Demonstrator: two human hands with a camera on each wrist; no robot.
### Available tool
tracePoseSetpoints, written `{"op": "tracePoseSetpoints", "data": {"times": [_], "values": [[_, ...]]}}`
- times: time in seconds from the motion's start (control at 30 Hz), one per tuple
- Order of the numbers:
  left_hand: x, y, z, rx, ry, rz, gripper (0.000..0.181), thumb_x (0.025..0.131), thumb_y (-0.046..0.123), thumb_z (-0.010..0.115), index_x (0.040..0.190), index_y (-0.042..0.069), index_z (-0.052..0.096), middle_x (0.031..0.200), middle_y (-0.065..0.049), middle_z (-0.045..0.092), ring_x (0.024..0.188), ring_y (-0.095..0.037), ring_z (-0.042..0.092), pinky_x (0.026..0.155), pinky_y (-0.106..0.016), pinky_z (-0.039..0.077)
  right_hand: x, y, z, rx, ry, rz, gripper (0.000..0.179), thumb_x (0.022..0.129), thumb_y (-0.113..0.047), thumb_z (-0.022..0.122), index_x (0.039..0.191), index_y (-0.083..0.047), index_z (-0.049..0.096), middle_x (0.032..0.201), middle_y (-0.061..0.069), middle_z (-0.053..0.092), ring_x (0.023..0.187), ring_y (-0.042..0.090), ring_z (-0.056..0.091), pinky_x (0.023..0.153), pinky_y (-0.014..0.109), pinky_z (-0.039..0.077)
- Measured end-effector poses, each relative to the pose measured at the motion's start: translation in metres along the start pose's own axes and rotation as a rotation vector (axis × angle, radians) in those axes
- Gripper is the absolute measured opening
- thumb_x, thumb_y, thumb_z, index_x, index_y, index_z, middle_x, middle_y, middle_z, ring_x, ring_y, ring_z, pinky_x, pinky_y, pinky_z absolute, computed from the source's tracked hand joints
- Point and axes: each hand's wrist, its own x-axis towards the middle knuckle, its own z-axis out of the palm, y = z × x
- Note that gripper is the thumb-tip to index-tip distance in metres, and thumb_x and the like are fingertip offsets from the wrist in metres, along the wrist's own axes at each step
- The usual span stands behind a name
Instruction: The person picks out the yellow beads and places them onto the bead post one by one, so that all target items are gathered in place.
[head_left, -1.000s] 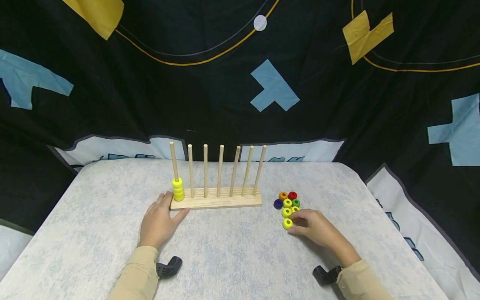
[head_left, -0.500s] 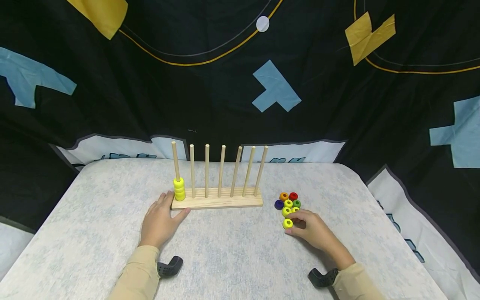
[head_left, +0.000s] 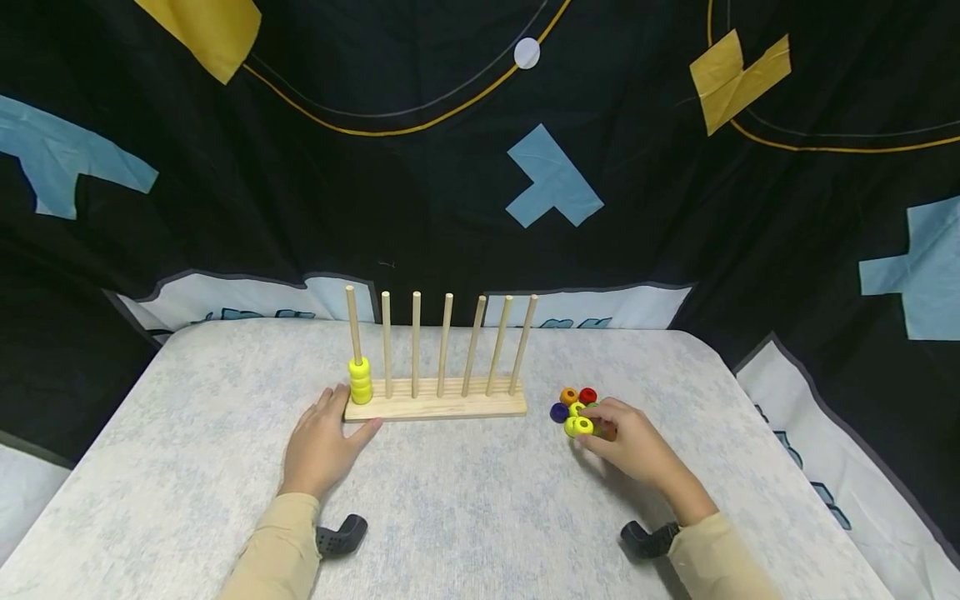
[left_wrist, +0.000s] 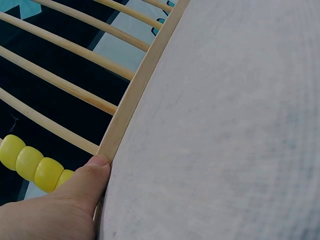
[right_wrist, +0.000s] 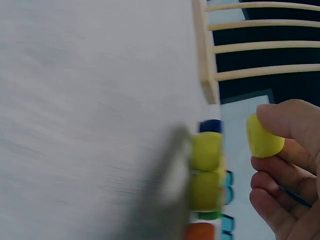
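My right hand [head_left: 633, 446] pinches a yellow bead [right_wrist: 262, 139] between thumb and fingers, raised off the table over the bead cluster. Around it lie a dark blue bead [head_left: 558, 412], an orange bead [head_left: 569, 396], a red bead [head_left: 588, 395] and more yellow beads [right_wrist: 206, 151]; a green bead [right_wrist: 209, 215] is partly covered. My left hand [head_left: 321, 446] rests at the left end of a wooden peg rack [head_left: 442, 407], fingers stretched along its side and thumb [left_wrist: 92, 172] against its front edge. Several yellow beads [head_left: 361, 382] are stacked on the leftmost peg; the other pegs are bare.
Another orange bead [right_wrist: 200, 231] shows near the cluster in the right wrist view. A pale mottled cloth covers the table [head_left: 450, 508]. Behind it hangs a black curtain [head_left: 420, 200] with blue and gold shapes. Black wrist mounts [head_left: 341, 536] stick out from both cuffs.
My right hand has picked up the nearest yellow bead and moved it slightly away from me, over the other beads. The left hand and the rack have stayed in place.
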Motion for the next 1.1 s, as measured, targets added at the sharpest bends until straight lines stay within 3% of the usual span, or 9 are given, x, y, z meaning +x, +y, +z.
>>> {"op": "tracePoseSetpoints", "data": {"times": [0.17, 0.4, 0.57, 0.8, 1.1], "values": [[0.001, -0.001, 0.001, 0.0, -0.003, -0.004, 0.087, 0.091, 0.049, 0.068, 0.152, -0.002, 0.034, 0.155, -0.03, 0.035, 0.144, -0.049, 0.031, 0.117, -0.066, 0.025, 0.016, -0.012, -0.026, -0.038, 0.011, -0.028, 0.031, 0.087, -0.022, 0.078, 0.115, -0.01, 0.071, 0.104, -0.002, 0.069, 0.098, 0.024, 0.063, 0.088, 0.046, 0.059], [-0.001, -0.001, 0.0, 0.002, -0.003, -0.005, 0.087, 0.091, 0.049, 0.068, 0.152, -0.002, 0.034, 0.155, -0.03, 0.035, 0.143, -0.05, 0.031, 0.117, -0.066, 0.025, 0.049, -0.037, -0.071, -0.103, 0.003, -0.062, 0.037, 0.091, -0.025, 0.073, 0.123, -0.007, 0.068, 0.112, 0.005, 0.068, 0.102, 0.024, 0.061, 0.092, 0.046, 0.057], [-0.003, -0.001, 0.0, -0.001, -0.005, -0.013, 0.086, 0.091, 0.048, 0.068, 0.151, -0.003, 0.034, 0.154, -0.03, 0.035, 0.143, -0.05, 0.031, 0.117, -0.067, 0.024, 0.077, -0.057, -0.091, -0.118, 0.035, -0.11, 0.036, 0.092, -0.024, 0.072, 0.123, -0.007, 0.067, 0.111, 0.009, 0.067, 0.101, 0.025, 0.059, 0.092, 0.045, 0.056], [-0.002, -0.002, 0.001, 0.002, -0.005, -0.013, 0.086, 0.091, 0.049, 0.067, 0.152, -0.002, 0.034, 0.155, -0.031, 0.034, 0.143, -0.051, 0.031, 0.117, -0.067, 0.025, 0.113, -0.087, -0.101, -0.076, 0.08, -0.122, 0.037, 0.094, -0.023, 0.071, 0.126, -0.005, 0.065, 0.115, 0.01, 0.064, 0.104, 0.024, 0.058, 0.095, 0.044, 0.056], [-0.001, 0.0, -0.001, -0.002, -0.009, -0.014, 0.086, 0.091, 0.049, 0.067, 0.152, -0.002, 0.033, 0.155, -0.03, 0.034, 0.144, -0.05, 0.03, 0.118, -0.066, 0.024, 0.148, -0.127, -0.089, -0.021, 0.108, -0.153, 0.035, 0.094, -0.024, 0.07, 0.124, -0.007, 0.066, 0.11, 0.005, 0.064, 0.1, 0.02, 0.06, 0.089, 0.034, 0.057]]}}
